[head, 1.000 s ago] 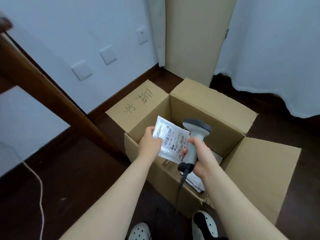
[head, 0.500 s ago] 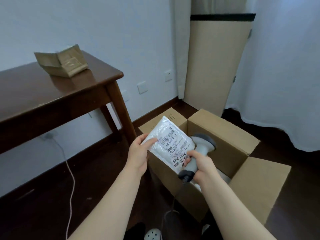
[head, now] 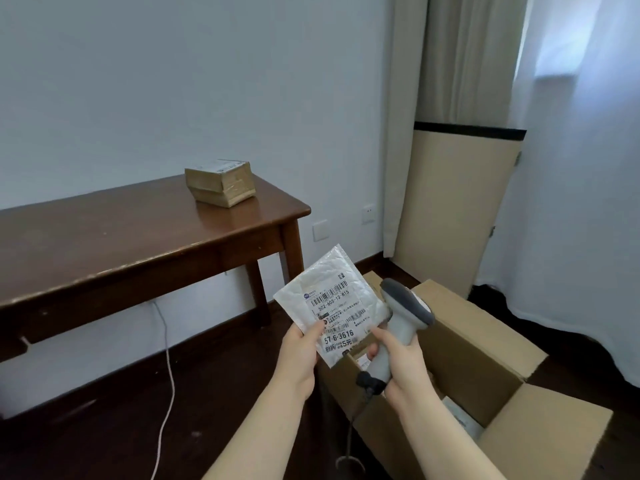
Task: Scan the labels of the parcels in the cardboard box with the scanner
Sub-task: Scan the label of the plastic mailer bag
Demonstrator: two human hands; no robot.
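Parcel-scanning, part done: white parcel [head: 332,303], label up, pinched by the left hand [head: 299,355] above the open cardboard box [head: 485,344], scanner [head: 401,313] gripped in the right hand [head: 401,355] just beside it; brown parcel [head: 221,181] on desk [head: 138,230], presumably scanned; another pale packet [head: 460,415] left in the box.
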